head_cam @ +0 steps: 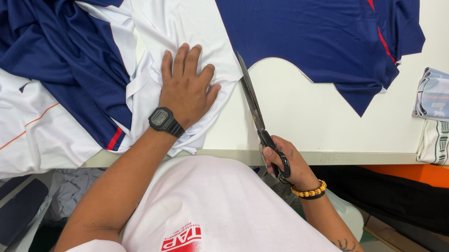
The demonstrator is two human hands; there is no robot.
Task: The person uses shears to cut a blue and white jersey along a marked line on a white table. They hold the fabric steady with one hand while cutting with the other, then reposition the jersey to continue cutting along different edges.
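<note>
- White fabric (187,26) lies on the table (304,109), pinned under the left hand (187,87), fingers spread flat.
- Right hand (287,161) at five o'clock, fingers clenched through the scissors (256,110) handles, blades nearly closed.

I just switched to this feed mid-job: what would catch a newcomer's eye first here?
Most striking are the long dark scissors in the right hand, blades lying along the edge of the white fabric at the table's middle. The left hand, with a black wristwatch, presses flat on that fabric. A large navy fabric panel with a red stripe spreads over the white table at upper right.
</note>
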